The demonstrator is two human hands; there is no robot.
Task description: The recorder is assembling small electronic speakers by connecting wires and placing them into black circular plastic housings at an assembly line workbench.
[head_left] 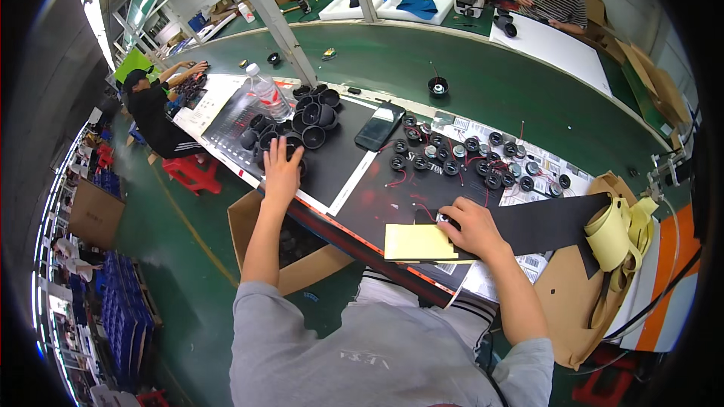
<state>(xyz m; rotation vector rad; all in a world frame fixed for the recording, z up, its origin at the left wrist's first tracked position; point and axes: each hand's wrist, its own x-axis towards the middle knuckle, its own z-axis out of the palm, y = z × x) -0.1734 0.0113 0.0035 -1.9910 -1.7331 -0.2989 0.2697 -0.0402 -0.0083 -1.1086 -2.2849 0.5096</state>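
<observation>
My left hand (282,169) reaches over the near edge of a heap of black plastic cup-shaped housings (312,136), fingers spread and touching or just above them. My right hand (471,226) is closed around a small round speaker driver (444,218), whose pale metal back shows between thumb and fingers. Under that hand lie a yellow sheet (415,243) and a long black strip (539,224). Several more speaker drivers with red wires (492,180) are scattered beyond it. My right palm hides part of the held driver.
A clear plastic bottle (269,94) stands behind the housings, and a phone (379,126) lies to their right. An open carton (245,230) sits below the table edge. The green conveyor (362,56) carries a lone black housing (438,87). Two co-workers sit farther along the line.
</observation>
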